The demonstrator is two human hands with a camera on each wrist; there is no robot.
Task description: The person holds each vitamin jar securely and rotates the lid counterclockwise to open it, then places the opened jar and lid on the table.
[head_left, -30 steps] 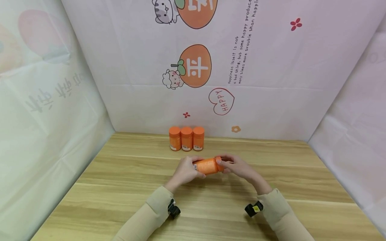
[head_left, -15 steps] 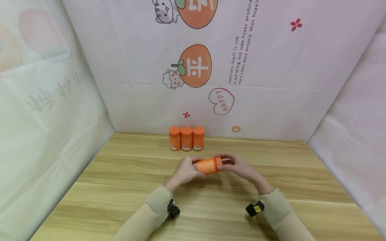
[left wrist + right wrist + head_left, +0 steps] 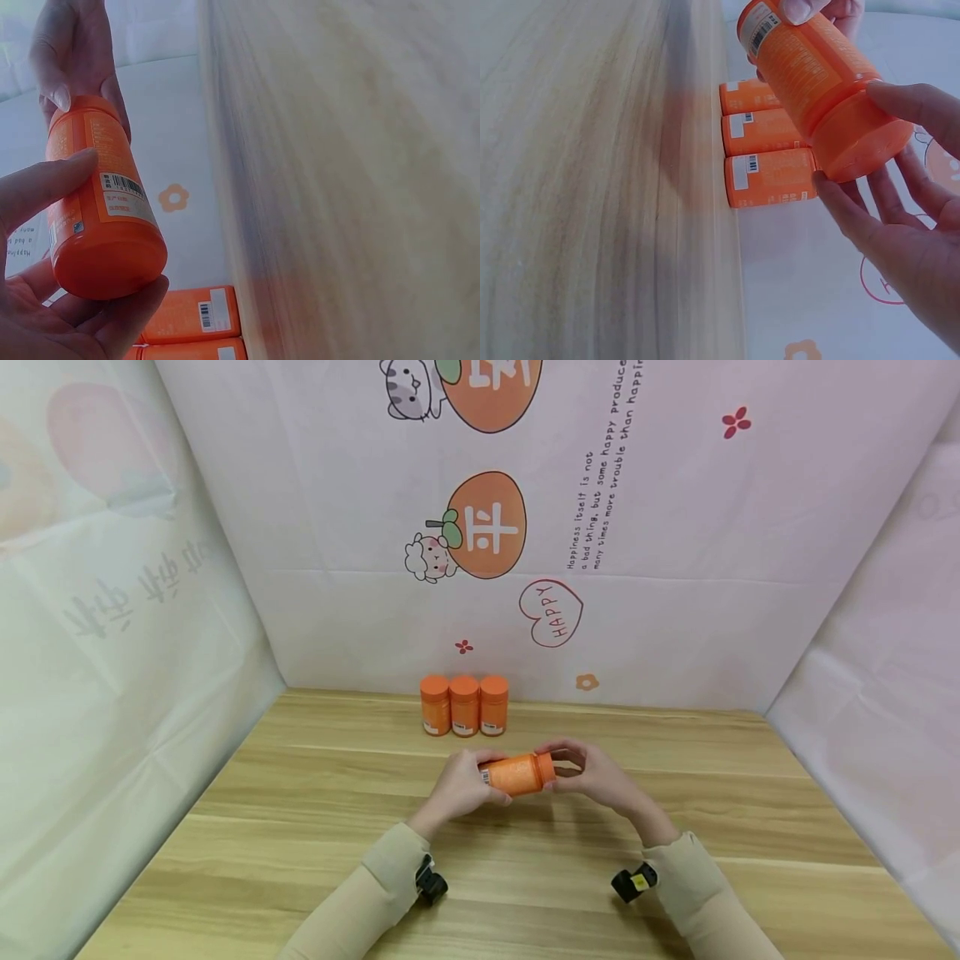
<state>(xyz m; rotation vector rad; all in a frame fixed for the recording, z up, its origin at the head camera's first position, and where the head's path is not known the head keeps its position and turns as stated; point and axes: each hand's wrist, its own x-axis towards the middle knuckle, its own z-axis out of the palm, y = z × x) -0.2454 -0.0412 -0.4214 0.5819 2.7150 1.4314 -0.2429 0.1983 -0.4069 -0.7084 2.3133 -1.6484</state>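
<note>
An orange plastic bottle (image 3: 514, 775) is held on its side above the wooden table, its base towards the left and its cap (image 3: 546, 768) towards the right. My left hand (image 3: 459, 785) grips the body near the base; the left wrist view shows the thumb across the label of this bottle (image 3: 105, 195) and fingers under it. At the other end, my right hand (image 3: 594, 777) has thumb and fingers around the rim of the cap, as the right wrist view shows on the cap (image 3: 862, 142). The cap sits on the bottle. Part of the palm side is hidden.
Three matching orange bottles (image 3: 464, 706) stand upright in a touching row at the back of the wooden table (image 3: 337, 793). Behind them rises a white printed backdrop (image 3: 675, 635). White sheets also hang at the left (image 3: 187, 635) and right sides.
My right hand's fingers have shifted their hold around the cap, leaving more of its end showing. My left hand and the bottle stay almost still; the three standing bottles have not moved.
</note>
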